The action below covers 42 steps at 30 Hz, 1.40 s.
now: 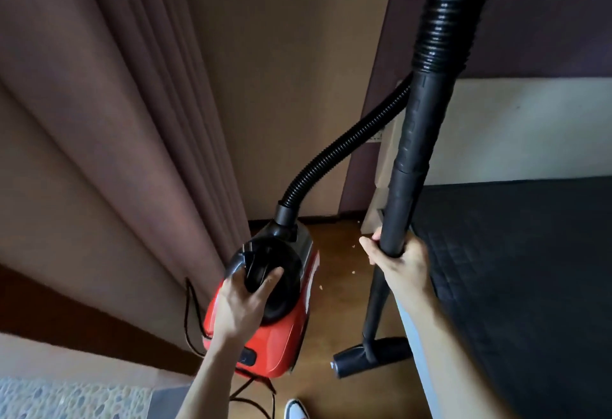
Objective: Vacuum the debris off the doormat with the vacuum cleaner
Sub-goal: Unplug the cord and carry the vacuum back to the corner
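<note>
A red canister vacuum cleaner (pixel 284 329) stands on the wooden floor beside the curtain. My left hand (pixel 243 302) grips its black carrying handle (pixel 251 263) on top. My right hand (pixel 397 259) grips the black wand (pixel 414 153), which stands almost upright. The floor nozzle (pixel 367 355) sits on the floor below it. A ribbed black hose (pixel 334 153) runs from the canister up behind the wand and out of the top of the view. Small pale crumbs (pixel 354 272) lie on the floor between canister and wand. No doormat can be made out with certainty.
A heavy brown curtain (pixel 116 137) hangs at the left. A bed with a dark quilted cover (pixel 530 269) fills the right side. The power cord (pixel 192 312) trails by the curtain. A white shoe (pixel 296 410) shows at the bottom, a pebbled surface (pixel 66 398) at the bottom left.
</note>
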### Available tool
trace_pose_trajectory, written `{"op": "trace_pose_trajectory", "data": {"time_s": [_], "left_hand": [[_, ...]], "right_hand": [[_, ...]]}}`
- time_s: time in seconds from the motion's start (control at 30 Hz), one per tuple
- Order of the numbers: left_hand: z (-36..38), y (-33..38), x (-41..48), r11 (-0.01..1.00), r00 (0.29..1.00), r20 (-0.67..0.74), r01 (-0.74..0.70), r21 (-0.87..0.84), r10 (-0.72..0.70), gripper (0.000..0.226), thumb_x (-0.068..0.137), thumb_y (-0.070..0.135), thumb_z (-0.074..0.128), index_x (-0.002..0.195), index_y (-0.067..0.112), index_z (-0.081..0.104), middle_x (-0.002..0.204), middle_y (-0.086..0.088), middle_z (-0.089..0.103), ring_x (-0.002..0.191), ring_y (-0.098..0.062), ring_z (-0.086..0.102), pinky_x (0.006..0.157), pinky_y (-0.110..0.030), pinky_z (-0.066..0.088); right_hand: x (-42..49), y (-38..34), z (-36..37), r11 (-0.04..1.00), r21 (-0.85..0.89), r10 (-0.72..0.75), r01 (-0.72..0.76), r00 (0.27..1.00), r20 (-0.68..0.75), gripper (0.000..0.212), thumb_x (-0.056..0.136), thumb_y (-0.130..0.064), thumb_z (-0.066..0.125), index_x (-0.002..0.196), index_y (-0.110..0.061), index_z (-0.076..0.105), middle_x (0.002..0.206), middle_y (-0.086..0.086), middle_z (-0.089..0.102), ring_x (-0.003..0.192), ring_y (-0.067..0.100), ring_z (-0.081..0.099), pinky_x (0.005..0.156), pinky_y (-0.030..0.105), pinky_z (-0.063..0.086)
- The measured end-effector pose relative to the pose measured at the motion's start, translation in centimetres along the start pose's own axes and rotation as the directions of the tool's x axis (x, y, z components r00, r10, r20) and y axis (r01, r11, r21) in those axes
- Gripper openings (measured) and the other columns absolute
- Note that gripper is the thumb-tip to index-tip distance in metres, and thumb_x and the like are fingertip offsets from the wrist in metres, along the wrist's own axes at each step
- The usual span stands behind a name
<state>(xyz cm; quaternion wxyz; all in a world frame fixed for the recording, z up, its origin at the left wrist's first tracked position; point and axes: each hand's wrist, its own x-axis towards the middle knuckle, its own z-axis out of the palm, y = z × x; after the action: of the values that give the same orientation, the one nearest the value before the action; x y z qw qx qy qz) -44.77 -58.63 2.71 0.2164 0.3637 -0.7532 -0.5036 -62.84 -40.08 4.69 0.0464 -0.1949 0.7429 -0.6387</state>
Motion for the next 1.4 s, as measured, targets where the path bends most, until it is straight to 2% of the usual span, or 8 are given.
{"op": "trace_pose_trajectory", "data": {"time_s": [0.17,0.33,0.6,0.7,0.83,1.07,1.2,1.4], "left_hand": [[1.7,-0.3,4.0,0.999,0.999,0.023,0.031,-0.016,-0.030,0.022,0.082,0.042,0.075,0.098,0.029,0.071,0.085,0.012,0.074,0.081,-0.001,0.071,0.074,-0.028,0.058],[4.2,0.2,7.3,0.998,0.996,0.053,0.067,-0.019,-0.066,0.010,0.083,0.042,0.075,0.089,0.038,0.068,0.081,0.011,0.075,0.078,-0.001,0.071,0.070,-0.029,0.059],[10.3,2.1,13.2,0.991,0.990,-0.035,0.135,-0.013,-0.136,0.023,0.083,0.044,0.074,0.100,0.030,0.069,0.083,0.005,0.074,0.072,-0.011,0.070,0.063,-0.028,0.056],[12.5,3.2,16.0,0.988,0.985,-0.087,0.154,0.032,-0.151,0.036,0.083,0.043,0.074,0.111,0.020,0.070,0.092,0.004,0.074,0.086,-0.015,0.070,0.071,-0.028,0.055],[15.7,4.7,18.1,0.978,0.969,-0.152,0.204,0.045,-0.195,0.023,0.083,0.039,0.075,0.103,0.031,0.068,0.091,0.010,0.073,0.089,-0.009,0.070,0.076,-0.028,0.057],[18.8,6.6,19.6,0.959,0.925,-0.279,0.280,0.039,-0.259,0.017,0.084,0.030,0.077,0.089,0.038,0.064,0.073,0.025,0.067,0.074,0.021,0.061,0.061,-0.002,0.044],[19.4,5.7,19.6,0.943,0.896,-0.325,0.332,0.035,-0.303,0.022,0.082,0.031,0.079,0.076,0.042,0.061,0.063,0.025,0.067,0.067,0.018,0.061,0.056,-0.006,0.045],[19.4,3.2,20.0,0.918,0.865,-0.353,0.395,0.043,-0.356,0.016,0.079,0.038,0.080,0.078,0.038,0.064,0.073,0.012,0.071,0.070,0.004,0.066,0.059,-0.020,0.048]], "right_hand": [[4.6,1.0,1.2,1.000,-0.005,-0.001,0.001,1.000,0.012,0.028,0.084,-0.004,0.083,0.073,-0.021,0.064,0.058,-0.005,0.063,0.053,0.015,0.062,0.058,0.024,0.051],[8.6,2.6,1.1,1.000,0.027,0.003,-0.004,1.000,0.022,0.035,0.084,-0.003,0.084,0.071,-0.030,0.065,0.059,0.001,0.064,0.052,0.021,0.062,0.058,0.032,0.053],[18.3,6.6,-0.2,0.992,0.110,0.045,-0.054,0.995,0.085,0.024,0.085,0.001,0.081,0.075,-0.010,0.062,0.054,-0.002,0.058,0.049,0.016,0.057,0.055,0.038,0.052],[22.6,7.5,-0.5,0.991,0.123,0.043,-0.055,0.994,0.099,0.021,0.085,0.000,0.082,0.078,-0.003,0.063,0.054,-0.002,0.059,0.049,0.017,0.057,0.056,0.031,0.050],[28.7,8.3,-1.1,0.989,0.135,0.039,-0.068,0.978,0.204,0.023,0.085,-0.005,0.083,0.076,-0.015,0.065,0.054,-0.003,0.061,0.051,0.017,0.060,0.057,0.027,0.051],[35.1,10.0,0.0,0.987,0.157,-0.032,-0.038,0.907,0.421,0.032,0.086,-0.005,0.081,0.071,-0.030,0.068,0.060,-0.003,0.064,0.055,0.013,0.062,0.060,0.030,0.054],[35.8,11.3,1.2,0.990,0.139,-0.077,0.017,0.892,0.445,0.029,0.081,-0.027,0.082,0.076,-0.006,0.063,0.063,0.010,0.063,0.058,0.021,0.063,0.057,0.029,0.052],[37.7,13.4,3.5,0.995,0.090,-0.084,0.046,0.873,0.480,0.031,0.086,-0.037,0.084,0.077,-0.015,0.063,0.064,-0.012,0.062,0.063,0.018,0.064,0.061,0.027,0.051]]}}
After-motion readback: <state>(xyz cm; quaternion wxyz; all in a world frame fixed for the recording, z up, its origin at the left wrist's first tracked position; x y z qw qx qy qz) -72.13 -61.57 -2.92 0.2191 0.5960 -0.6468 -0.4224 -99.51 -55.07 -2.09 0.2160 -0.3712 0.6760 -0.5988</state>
